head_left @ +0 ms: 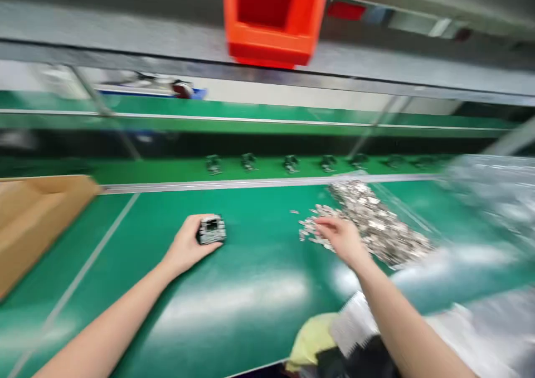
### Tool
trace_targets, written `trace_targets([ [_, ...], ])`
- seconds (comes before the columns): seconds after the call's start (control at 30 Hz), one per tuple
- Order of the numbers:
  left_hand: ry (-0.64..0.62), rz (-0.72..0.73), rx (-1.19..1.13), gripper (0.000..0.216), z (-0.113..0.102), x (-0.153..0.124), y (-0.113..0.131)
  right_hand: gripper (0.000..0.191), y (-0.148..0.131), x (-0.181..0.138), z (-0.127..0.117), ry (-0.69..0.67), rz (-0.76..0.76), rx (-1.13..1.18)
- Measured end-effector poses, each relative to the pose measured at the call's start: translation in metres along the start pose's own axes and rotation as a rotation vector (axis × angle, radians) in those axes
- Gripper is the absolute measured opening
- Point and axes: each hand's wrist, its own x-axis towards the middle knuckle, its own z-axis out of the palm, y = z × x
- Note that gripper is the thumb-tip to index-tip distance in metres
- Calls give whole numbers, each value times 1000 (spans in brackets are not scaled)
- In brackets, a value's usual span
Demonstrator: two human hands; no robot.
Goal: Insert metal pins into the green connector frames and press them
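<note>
My left hand [193,240] is closed around a small boxy assembly [212,230], black and silver with a square dark opening on top, held at the green work surface. My right hand [340,238] reaches into the near edge of a pile of small silvery metal parts [382,222]. Its thumb and fingertips are pinched together among the loose pieces, and what lies between them is too small and blurred to make out. Part of the pile rests on a clear plastic bag.
A cardboard box [45,216] stands at the left. Several similar assemblies [291,164] line the green strip behind the metal rail [234,185]. An orange bin [273,38] hangs overhead. Clear plastic bags [493,194] lie at right; yellow and white cloth-like material [313,339] is at the front edge.
</note>
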Motion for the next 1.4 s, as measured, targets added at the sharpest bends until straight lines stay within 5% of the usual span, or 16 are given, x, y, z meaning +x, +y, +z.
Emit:
trace_targets([
  [0.1, 19, -200, -365, 64, 29, -4, 12, 36, 7, -26, -34, -10, 126, 63],
  [0.33, -218, -258, -725, 63, 97, -46, 103, 37, -6, -69, -35, -9, 205, 283],
  [0.5, -366, -208, -816, 58, 125, -61, 110, 25, -8, -97, -34, 40, 239, 265],
  [0.67, -452, -91, -845, 56, 130, -71, 99, 14, -7, -122, -19, 63, 53, 129],
  [0.97, -604, -113, -904, 48, 126, -81, 102, 12, -5, -140, 29, 251, 98, 162],
  [1.4, -600, -66, -891, 39, 129, -87, 99, 18, 3, -148, 45, 345, 103, 67],
])
